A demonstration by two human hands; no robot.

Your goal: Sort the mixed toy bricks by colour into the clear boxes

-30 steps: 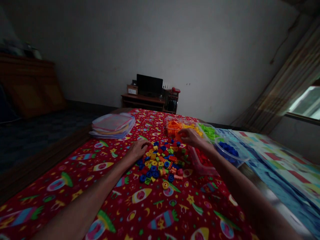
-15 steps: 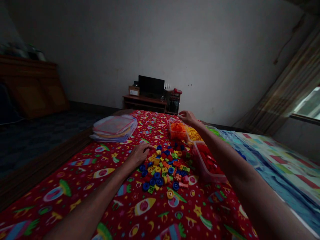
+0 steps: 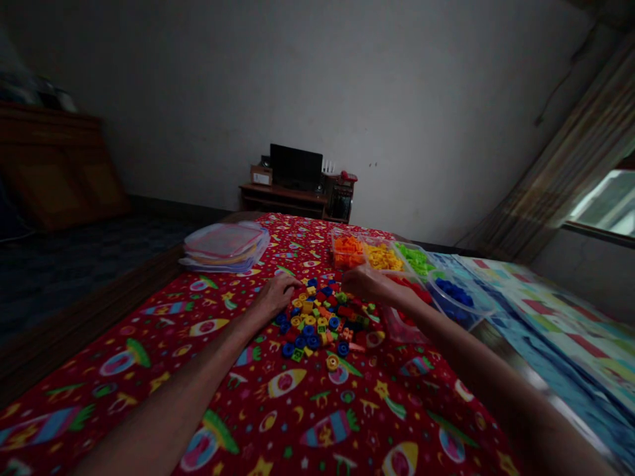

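A heap of small plastic blocks (image 3: 325, 320) in blue, yellow, red, orange and green lies on a red patterned cloth (image 3: 297, 423). My left hand (image 3: 278, 295) rests at the heap's left edge with its fingers curled onto the blocks. My right hand (image 3: 364, 283) is at the heap's far right edge, fingers bent down among the blocks; what they hold is hidden. Behind it stand clear tubs of sorted blocks: orange (image 3: 346, 250), yellow (image 3: 381, 256), green (image 3: 417, 259), red (image 3: 404, 317) and blue (image 3: 454, 294).
A stack of clear lids (image 3: 225, 244) lies at the far left of the cloth. A second cloth in light colours (image 3: 560, 330) covers the right side. A low wooden desk with a dark screen (image 3: 296, 168) stands against the far wall.
My right hand has come back from above the orange tub down to the far right edge of the heap. My left hand has stayed at the heap's left edge.
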